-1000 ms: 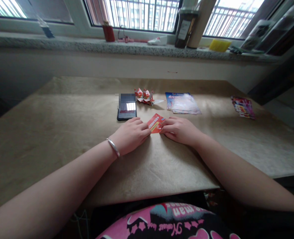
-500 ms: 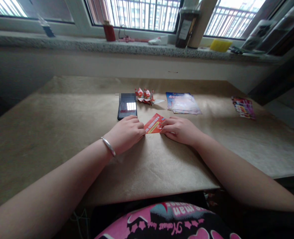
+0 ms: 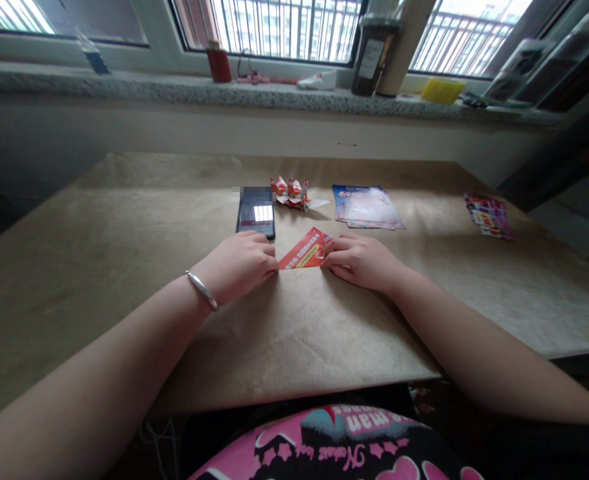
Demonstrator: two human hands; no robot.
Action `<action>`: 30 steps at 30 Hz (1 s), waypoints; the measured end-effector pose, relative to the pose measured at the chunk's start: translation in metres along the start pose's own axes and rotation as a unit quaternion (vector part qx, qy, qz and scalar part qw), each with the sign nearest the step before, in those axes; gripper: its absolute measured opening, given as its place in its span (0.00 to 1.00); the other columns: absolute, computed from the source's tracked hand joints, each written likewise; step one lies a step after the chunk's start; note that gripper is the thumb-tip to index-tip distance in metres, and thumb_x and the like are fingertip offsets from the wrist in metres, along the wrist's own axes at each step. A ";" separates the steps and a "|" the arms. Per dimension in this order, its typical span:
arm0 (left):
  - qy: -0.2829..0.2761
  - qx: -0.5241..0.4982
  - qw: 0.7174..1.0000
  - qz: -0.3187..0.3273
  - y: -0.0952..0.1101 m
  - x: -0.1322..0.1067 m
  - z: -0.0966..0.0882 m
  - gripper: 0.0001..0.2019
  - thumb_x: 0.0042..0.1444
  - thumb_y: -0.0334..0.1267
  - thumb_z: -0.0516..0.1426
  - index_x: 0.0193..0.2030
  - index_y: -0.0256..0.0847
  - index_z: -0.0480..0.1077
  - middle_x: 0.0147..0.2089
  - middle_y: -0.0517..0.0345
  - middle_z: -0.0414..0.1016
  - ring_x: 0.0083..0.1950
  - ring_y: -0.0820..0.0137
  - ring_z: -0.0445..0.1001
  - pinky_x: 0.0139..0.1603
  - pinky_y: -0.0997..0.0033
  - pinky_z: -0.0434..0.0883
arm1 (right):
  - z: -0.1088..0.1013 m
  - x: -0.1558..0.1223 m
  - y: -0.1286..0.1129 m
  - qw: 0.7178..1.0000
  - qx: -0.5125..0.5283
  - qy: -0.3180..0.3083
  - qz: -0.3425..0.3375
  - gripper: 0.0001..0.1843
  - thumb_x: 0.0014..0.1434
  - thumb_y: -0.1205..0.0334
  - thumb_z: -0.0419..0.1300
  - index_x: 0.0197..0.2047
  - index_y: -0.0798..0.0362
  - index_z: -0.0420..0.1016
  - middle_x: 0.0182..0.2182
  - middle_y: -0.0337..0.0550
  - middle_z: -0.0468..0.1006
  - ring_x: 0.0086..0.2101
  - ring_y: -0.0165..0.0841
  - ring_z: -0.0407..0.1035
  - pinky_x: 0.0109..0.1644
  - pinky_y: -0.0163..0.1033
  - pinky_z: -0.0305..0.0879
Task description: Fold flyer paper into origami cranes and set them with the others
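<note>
My right hand (image 3: 362,262) is closed on one end of the red paper (image 3: 304,251), lying on the counter (image 3: 299,327) before the phone (image 3: 256,217). My left hand (image 3: 242,265) curls at its other corner; whether it grips, I can't tell.

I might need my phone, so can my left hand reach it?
Probably yes: the phone lies just beyond your left hand, nothing visible between, though its fingers touch the red paper.

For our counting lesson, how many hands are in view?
2: the left hand at the left end of the red paper, the right hand at its right end.
</note>
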State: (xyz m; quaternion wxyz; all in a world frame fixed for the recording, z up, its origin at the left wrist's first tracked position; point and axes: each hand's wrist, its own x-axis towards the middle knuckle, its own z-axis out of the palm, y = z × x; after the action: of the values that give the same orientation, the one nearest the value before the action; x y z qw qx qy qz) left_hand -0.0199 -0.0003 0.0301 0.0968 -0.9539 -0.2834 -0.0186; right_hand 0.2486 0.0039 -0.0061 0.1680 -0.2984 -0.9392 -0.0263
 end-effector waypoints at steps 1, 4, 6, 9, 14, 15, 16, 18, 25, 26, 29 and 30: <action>-0.003 -0.004 1.000 -0.002 -0.001 -0.001 0.000 0.11 0.59 0.32 0.53 0.31 0.43 0.76 0.31 0.59 0.76 0.37 0.70 0.69 0.41 0.69 0.64 | 0.000 0.000 0.000 1.000 0.000 0.001 0.000 0.12 0.59 0.66 0.54 0.36 0.48 0.79 0.38 0.43 0.78 0.37 0.33 0.67 0.38 0.36 0.61; -0.013 -0.009 1.000 -0.009 -0.003 -0.002 -0.001 0.11 0.59 0.32 0.53 0.30 0.43 0.77 0.31 0.59 0.76 0.36 0.69 0.69 0.40 0.69 0.64 | -0.001 0.000 -0.001 1.000 0.000 0.001 -0.002 0.11 0.59 0.66 0.54 0.36 0.48 0.79 0.38 0.42 0.78 0.37 0.33 0.67 0.38 0.36 0.61; -0.016 -0.010 1.000 -0.008 -0.004 -0.002 -0.001 0.11 0.59 0.32 0.54 0.30 0.44 0.77 0.31 0.60 0.76 0.36 0.69 0.70 0.40 0.69 0.64 | -0.002 0.000 -0.001 1.000 0.000 0.000 -0.002 0.11 0.59 0.67 0.54 0.36 0.48 0.79 0.38 0.42 0.78 0.37 0.33 0.67 0.38 0.36 0.61; -0.020 -0.011 1.000 -0.006 -0.005 -0.003 -0.002 0.11 0.58 0.33 0.54 0.29 0.44 0.77 0.31 0.60 0.76 0.36 0.70 0.70 0.39 0.70 0.64 | -0.002 0.000 -0.001 1.000 -0.001 0.000 -0.001 0.12 0.59 0.67 0.54 0.36 0.48 0.79 0.38 0.42 0.78 0.37 0.33 0.68 0.38 0.37 0.61; -0.042 -0.024 0.999 -0.015 -0.006 -0.004 -0.005 0.10 0.58 0.32 0.55 0.30 0.44 0.77 0.31 0.60 0.76 0.35 0.70 0.70 0.36 0.71 0.64 | -0.003 -0.001 -0.001 1.000 -0.005 -0.001 -0.003 0.12 0.59 0.67 0.53 0.36 0.49 0.79 0.38 0.42 0.78 0.37 0.33 0.68 0.38 0.37 0.62; -0.044 -0.026 0.999 -0.017 -0.006 -0.004 -0.005 0.11 0.58 0.31 0.54 0.30 0.44 0.77 0.31 0.60 0.76 0.35 0.70 0.70 0.36 0.71 0.64 | -0.003 -0.001 -0.001 1.000 -0.005 -0.002 -0.003 0.12 0.59 0.67 0.54 0.36 0.49 0.79 0.38 0.42 0.78 0.37 0.33 0.68 0.38 0.37 0.62; -0.046 -0.027 0.998 -0.019 -0.006 -0.005 -0.005 0.11 0.58 0.31 0.54 0.30 0.44 0.77 0.31 0.60 0.75 0.35 0.70 0.70 0.36 0.71 0.64 | -0.003 -0.001 -0.001 1.000 -0.004 -0.002 -0.002 0.12 0.59 0.67 0.54 0.36 0.49 0.79 0.38 0.43 0.78 0.37 0.33 0.68 0.38 0.37 0.62; -0.047 -0.031 0.998 -0.023 -0.006 -0.006 -0.005 0.11 0.58 0.31 0.54 0.29 0.43 0.76 0.30 0.59 0.75 0.35 0.70 0.71 0.35 0.72 0.64 | -0.003 -0.001 -0.001 1.000 -0.004 -0.002 0.001 0.12 0.59 0.67 0.54 0.36 0.49 0.79 0.37 0.43 0.78 0.36 0.33 0.68 0.37 0.37 0.61; -0.020 -0.040 0.998 -0.035 -0.005 -0.006 0.001 0.09 0.57 0.31 0.53 0.31 0.38 0.74 0.36 0.55 0.76 0.32 0.73 0.71 0.33 0.74 0.66 | -0.002 0.001 -0.005 1.000 0.005 0.003 0.014 0.11 0.59 0.67 0.53 0.37 0.50 0.78 0.39 0.44 0.79 0.37 0.34 0.68 0.40 0.37 0.63; -0.008 -0.035 0.999 -0.034 -0.005 -0.005 0.002 0.08 0.58 0.31 0.52 0.32 0.38 0.73 0.38 0.55 0.76 0.33 0.73 0.71 0.33 0.74 0.66 | -0.002 0.001 -0.005 1.000 0.007 0.005 0.014 0.11 0.59 0.67 0.53 0.38 0.50 0.78 0.39 0.44 0.79 0.38 0.34 0.68 0.41 0.38 0.64; 0.033 -0.040 0.999 -0.009 -0.002 -0.003 0.007 0.09 0.59 0.32 0.52 0.42 0.39 0.73 0.46 0.53 0.76 0.41 0.69 0.73 0.41 0.72 0.70 | 0.002 0.004 -0.006 1.000 0.013 0.020 0.007 0.12 0.60 0.67 0.53 0.41 0.50 0.78 0.41 0.44 0.79 0.40 0.35 0.68 0.44 0.39 0.65; 0.047 -0.050 0.998 0.009 0.000 -0.002 0.009 0.11 0.60 0.33 0.52 0.45 0.39 0.72 0.49 0.53 0.75 0.45 0.68 0.73 0.45 0.69 0.70 | 0.003 0.005 -0.006 1.000 0.015 0.026 0.003 0.13 0.60 0.68 0.53 0.42 0.50 0.78 0.42 0.44 0.79 0.40 0.35 0.68 0.44 0.39 0.65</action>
State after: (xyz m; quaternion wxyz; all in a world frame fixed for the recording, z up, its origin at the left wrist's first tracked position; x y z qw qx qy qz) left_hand -0.0218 0.0007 0.0210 0.0625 -0.9583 -0.2683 -0.0766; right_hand 0.2401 0.0020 -0.0070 0.1965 -0.2978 -0.9340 -0.0197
